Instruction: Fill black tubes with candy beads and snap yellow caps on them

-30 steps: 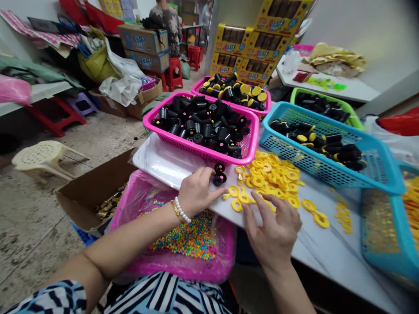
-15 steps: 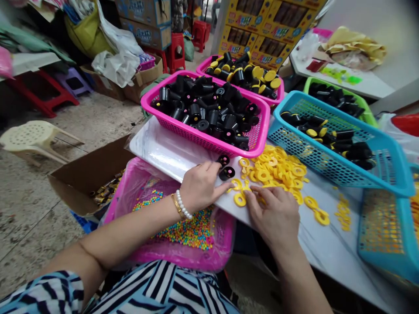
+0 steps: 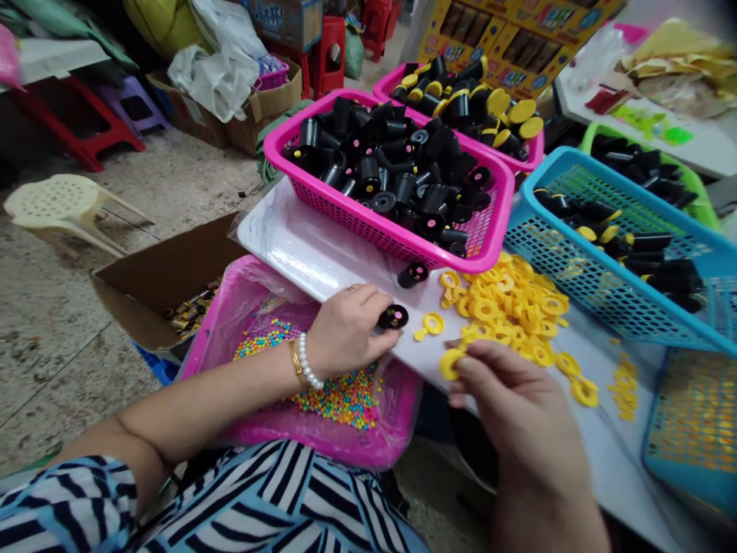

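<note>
The left hand (image 3: pixel 347 326) is pinching a black cap (image 3: pixel 393 316) between thumb and fingertips, holding it just above the near edge of the white tabletop (image 3: pixel 299 250), beside the bin of coloured candy beads (image 3: pixel 331 399). The right hand (image 3: pixel 512 403) is gripping a yellow ring (image 3: pixel 450 362) at its fingertips — fingers closed on it — right at the near edge of the pile of yellow rings (image 3: pixel 507 307). A second black cap (image 3: pixel 413 274) is lying on the table, touching the front wall of the pink basket (image 3: pixel 368 223) that is holding more black caps. A single yellow ring piece (image 3: pixel 431 325) is resting between the two hands. A blue basket (image 3: pixel 581 299) with black tubes is sitting to the right of the pile.
</note>
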